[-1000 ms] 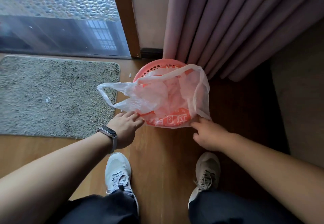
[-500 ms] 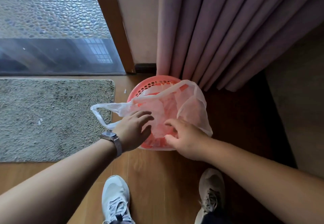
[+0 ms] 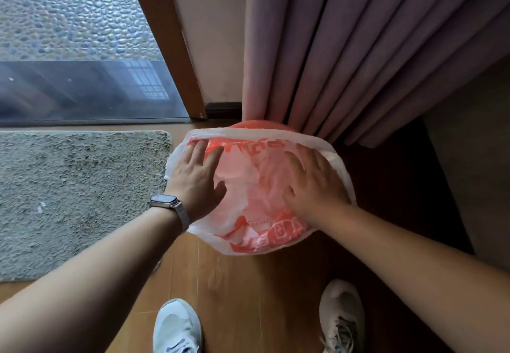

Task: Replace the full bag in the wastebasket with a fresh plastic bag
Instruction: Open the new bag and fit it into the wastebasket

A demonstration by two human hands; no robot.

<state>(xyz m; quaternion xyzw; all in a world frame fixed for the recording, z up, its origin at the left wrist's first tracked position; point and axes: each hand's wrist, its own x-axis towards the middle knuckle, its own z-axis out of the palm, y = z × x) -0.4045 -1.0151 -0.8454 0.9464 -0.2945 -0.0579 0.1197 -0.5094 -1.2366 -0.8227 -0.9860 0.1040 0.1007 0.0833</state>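
Note:
A round red wastebasket [image 3: 262, 125] stands on the wooden floor against the curtain; only its far rim shows. A thin white plastic bag with red print [image 3: 256, 187] is spread over its mouth and hangs over the sides. My left hand [image 3: 197, 178], with a watch on the wrist, lies flat inside the bag's left side, fingers spread. My right hand [image 3: 314, 184] lies flat inside the right side, fingers spread too. Both palms press on the plastic; neither pinches it.
A mauve curtain [image 3: 345, 48] hangs right behind the basket. A grey mat [image 3: 69, 192] lies to the left, before a glass door [image 3: 82, 87] with a wooden frame [image 3: 171, 48]. My two sneakers [image 3: 176, 327] stand on the floor near the bottom edge.
Both hands went from the basket's near rim into the bag's opening and spread apart. The bag, loose with a handle sticking out left, now covers the basket's mouth. The view came closer.

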